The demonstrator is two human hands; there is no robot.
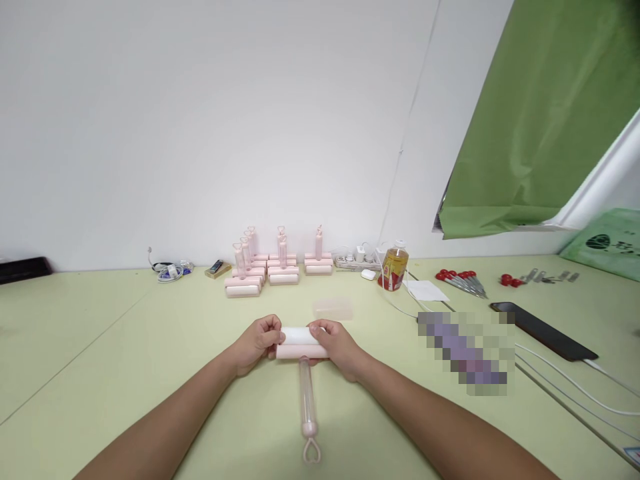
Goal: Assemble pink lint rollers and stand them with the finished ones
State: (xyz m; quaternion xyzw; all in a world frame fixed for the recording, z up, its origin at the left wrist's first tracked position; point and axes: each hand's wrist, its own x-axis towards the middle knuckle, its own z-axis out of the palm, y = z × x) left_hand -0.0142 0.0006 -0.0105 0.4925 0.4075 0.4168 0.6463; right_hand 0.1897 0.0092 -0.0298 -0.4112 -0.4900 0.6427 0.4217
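A pink lint roller [303, 351] with a white sticky roll [296, 335] is between my two hands, just above the table. Its clear handle [307, 393] points toward me and ends in a heart-shaped loop [311, 451]. My left hand [260, 343] grips the roller's left end, thumb on the white roll. With thumb on top and fingers underneath, my right hand [337, 343] holds the right end. Beyond my right hand, a translucent pink cover [333, 309] lies on the table.
Several pink lint rollers [243, 287] stand in rows by the wall. Rightward are a power strip [353, 260], a drink bottle [394, 267], white paper [427, 291], red-handled tools [463, 280] and a black phone-like device [543, 330] with cables. A small box [218, 269] sits left of the rollers.
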